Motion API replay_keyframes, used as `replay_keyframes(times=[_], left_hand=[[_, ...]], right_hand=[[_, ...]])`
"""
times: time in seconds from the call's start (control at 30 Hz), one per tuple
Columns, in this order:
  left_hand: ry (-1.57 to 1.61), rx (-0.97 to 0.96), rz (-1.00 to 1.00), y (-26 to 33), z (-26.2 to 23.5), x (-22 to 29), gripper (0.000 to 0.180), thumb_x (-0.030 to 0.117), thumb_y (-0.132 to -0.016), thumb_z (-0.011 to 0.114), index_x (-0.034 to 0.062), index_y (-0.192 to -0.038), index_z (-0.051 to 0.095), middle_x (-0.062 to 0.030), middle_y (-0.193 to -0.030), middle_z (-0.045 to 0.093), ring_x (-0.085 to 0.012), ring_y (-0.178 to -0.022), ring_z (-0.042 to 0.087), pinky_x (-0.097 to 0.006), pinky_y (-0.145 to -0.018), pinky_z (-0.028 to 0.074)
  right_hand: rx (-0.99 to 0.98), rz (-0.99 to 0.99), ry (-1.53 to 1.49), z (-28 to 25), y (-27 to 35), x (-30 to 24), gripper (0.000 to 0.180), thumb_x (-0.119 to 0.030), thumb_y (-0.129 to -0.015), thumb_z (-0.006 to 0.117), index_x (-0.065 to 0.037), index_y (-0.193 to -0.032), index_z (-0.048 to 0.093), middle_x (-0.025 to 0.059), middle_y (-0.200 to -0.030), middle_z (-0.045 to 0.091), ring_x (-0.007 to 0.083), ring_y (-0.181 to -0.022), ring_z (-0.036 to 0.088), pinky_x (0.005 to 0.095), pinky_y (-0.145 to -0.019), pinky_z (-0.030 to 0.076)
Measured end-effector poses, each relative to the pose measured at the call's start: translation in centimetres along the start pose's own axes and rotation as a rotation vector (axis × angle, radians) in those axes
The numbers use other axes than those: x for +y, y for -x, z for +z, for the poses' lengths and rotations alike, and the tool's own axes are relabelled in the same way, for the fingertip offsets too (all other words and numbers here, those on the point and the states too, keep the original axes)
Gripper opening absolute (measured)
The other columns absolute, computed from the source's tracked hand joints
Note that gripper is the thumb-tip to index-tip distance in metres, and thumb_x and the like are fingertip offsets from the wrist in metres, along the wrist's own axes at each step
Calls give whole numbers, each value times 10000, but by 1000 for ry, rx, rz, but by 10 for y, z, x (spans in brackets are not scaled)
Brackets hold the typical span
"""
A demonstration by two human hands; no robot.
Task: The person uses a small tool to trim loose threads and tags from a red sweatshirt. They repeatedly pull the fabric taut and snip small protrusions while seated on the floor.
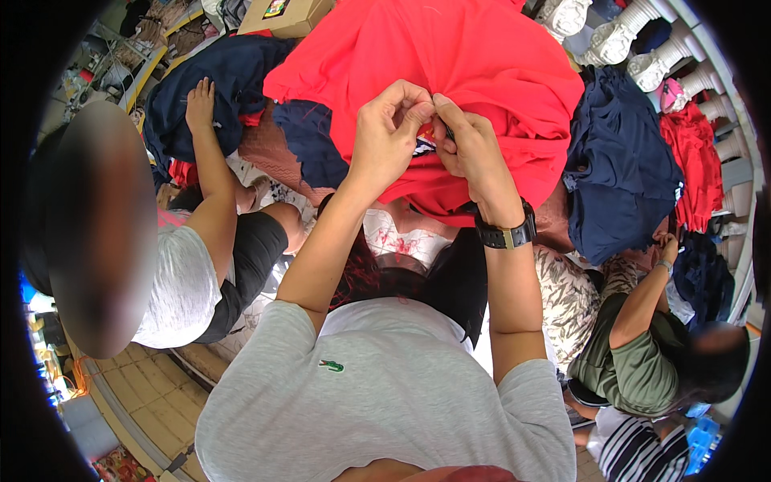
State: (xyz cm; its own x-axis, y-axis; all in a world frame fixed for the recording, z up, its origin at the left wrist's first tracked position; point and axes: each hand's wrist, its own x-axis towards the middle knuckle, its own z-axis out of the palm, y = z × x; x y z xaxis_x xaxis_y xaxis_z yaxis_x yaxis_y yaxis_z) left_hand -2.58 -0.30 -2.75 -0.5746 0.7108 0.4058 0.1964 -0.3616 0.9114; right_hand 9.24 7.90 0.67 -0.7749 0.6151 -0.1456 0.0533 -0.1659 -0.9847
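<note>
A large piece of bright red cloth, apparently a garment (482, 48), is spread in front of me over my lap, its folds running toward my fingers. My left hand (389, 136) is closed, thumb and forefinger pinched at the red cloth. Right beside it, nearly fingertip to fingertip, my right hand (474, 153) is closed too and wears a black wristwatch (506, 230). A small dark object (450, 134) shows between its thumb and fingers; its kind is mostly hidden. Just below the fingers a small dark-and-white patch, perhaps a label (423, 145), shows on the red garment.
At left, a person in a grey shirt rests a hand (201, 104) on navy cloth (241, 72). At right, a person in a green shirt (642, 353) sits beside navy garments (622, 161). A cardboard box (285, 18) and white thread cones (614, 40) stand beyond.
</note>
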Motion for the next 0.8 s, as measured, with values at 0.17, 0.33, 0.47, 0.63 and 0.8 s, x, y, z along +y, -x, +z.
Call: replay_keyframes(times=[0.17, 0.33, 0.47, 0.63, 0.8], left_hand=[[23, 2, -8, 0, -1, 2, 84, 62, -994, 663, -7, -960, 630, -20, -901, 653, -84, -847, 602, -238, -804, 499], [64, -26, -11, 0, -2, 7, 65, 45, -990, 660, -10, -962, 637, -24, -909, 662, -85, -852, 603, -236, -809, 499], [142, -39, -4, 2, 1, 7, 50, 29, -992, 650, -12, -967, 637, -24, -910, 663, -82, -845, 598, -230, -800, 494], [93, -46, -54, 16, -15, 24, 28, 2, -992, 631, -7, -965, 633, -14, -877, 659, -69, -783, 589, -221, -725, 484], [-118, -723, -183, 65, -50, 71, 92, -94, -858, 655, -15, -885, 695, -59, -823, 689, -131, -757, 676, -270, -669, 526]], right_hand=[[-77, 18, -154, -4, 1, 3, 461, -408, -1034, 543, -94, -699, 502, -68, -582, 349, 50, -455, 274, 247, -425, 186], [-95, 31, -191, -1, 2, -5, 450, -393, -1033, 532, -109, -690, 465, -65, -590, 317, 53, -463, 243, 251, -428, 167], [-84, 42, -139, -2, -3, -2, 467, -409, -1049, 510, -116, -689, 461, -62, -569, 330, 45, -428, 265, 240, -399, 173], [-192, 8, -298, -17, 12, -9, 485, -434, -1072, 458, -93, -733, 514, -68, -567, 352, 41, -402, 271, 220, -375, 186], [266, -463, 200, -38, 47, -41, 148, -159, -925, 674, -17, -966, 677, -10, -761, 559, 71, -685, 573, 202, -577, 420]])
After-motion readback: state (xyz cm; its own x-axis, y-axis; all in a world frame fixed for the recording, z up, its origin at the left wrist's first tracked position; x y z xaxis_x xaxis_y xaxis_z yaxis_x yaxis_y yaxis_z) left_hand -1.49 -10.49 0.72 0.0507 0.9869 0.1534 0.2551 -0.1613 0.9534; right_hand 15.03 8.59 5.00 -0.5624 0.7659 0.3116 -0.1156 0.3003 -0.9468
